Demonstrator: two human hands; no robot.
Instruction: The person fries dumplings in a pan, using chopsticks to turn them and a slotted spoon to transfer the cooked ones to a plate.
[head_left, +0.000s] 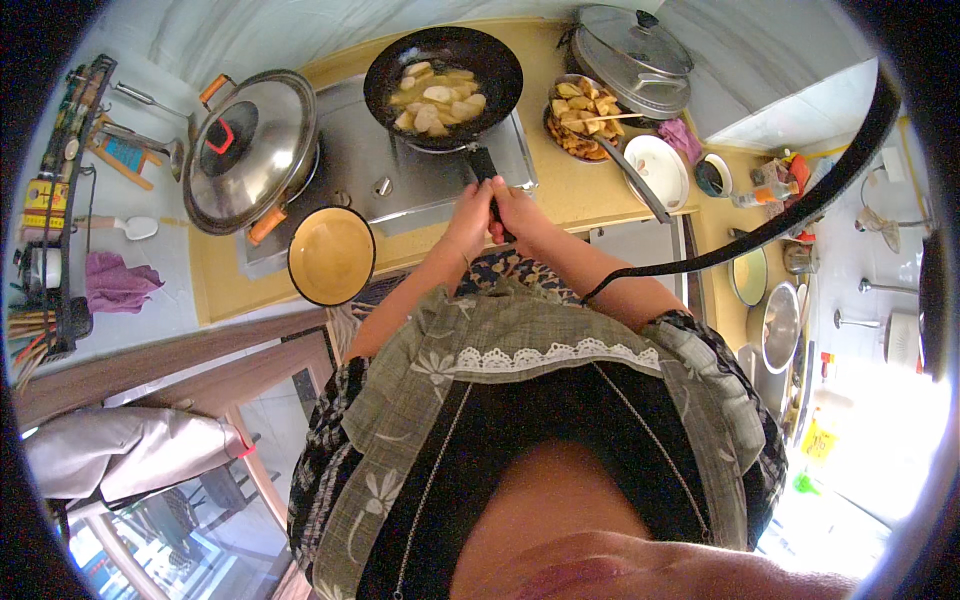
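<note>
Both my left hand (471, 217) and my right hand (517, 212) are closed around the black handle of a wok (496, 120), side by side. The wok is over the gas stove (345, 142), and pale food slices (442, 94) lie in liquid at its middle. To its right stands a bowl of browned food pieces (581, 105), with a pair of chopsticks and a long-handled metal utensil (634, 180) resting across it. A white bowl (660, 169) is beside that one. Whether the wok touches the burner, I cannot tell.
A lidded pan (259, 161) with wooden handles occupies the left of the stove. The yellow enamel bowl (331, 255) is at the counter's front edge. Behind the food bowl stands an electric pan with a glass lid (634, 52). A black strap (720, 259) crosses the view over my right forearm.
</note>
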